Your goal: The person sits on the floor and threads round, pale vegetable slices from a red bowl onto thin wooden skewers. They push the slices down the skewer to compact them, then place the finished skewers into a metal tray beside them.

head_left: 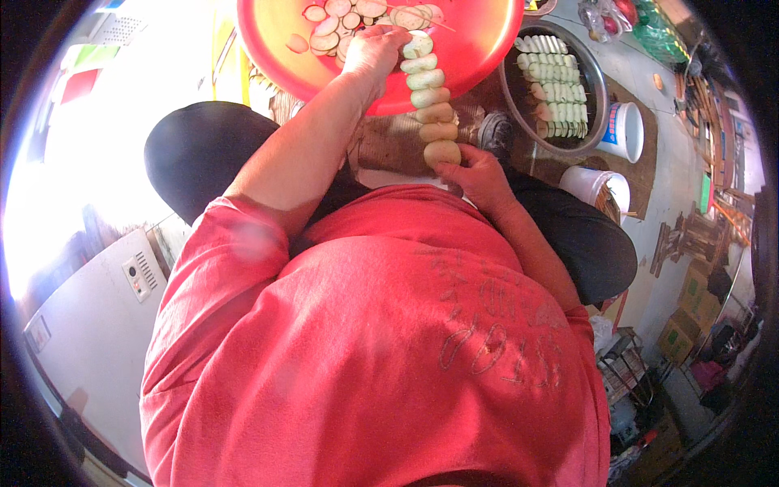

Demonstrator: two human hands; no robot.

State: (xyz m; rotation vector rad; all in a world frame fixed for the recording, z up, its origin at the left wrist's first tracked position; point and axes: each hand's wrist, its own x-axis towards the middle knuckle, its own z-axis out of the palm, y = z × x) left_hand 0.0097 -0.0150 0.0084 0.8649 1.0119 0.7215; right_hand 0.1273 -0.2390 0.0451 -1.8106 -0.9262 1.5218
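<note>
A skewer of pale eggplant slices (429, 97) hangs between my two hands, its slices spaced in a row. My left hand (374, 56) grips the far end, over the near part of a red plastic basin (481, 58). At the near end, close to my body, my right hand (482, 181) has its thumb and fingers on the last slice. Loose round eggplant slices (324, 41) lie in the basin, some with dark rims. A thin wooden skewer (435, 21) rests across slices there.
Right of the basin, a round metal tray (599, 112) holds several filled skewers (563, 91). Beside it are a white bucket (633, 133) and a tipped white tub (581, 182) with wooden sticks (608, 204). Cardboard boxes (680, 336) stand at far right. A white appliance (91, 316) stands at left.
</note>
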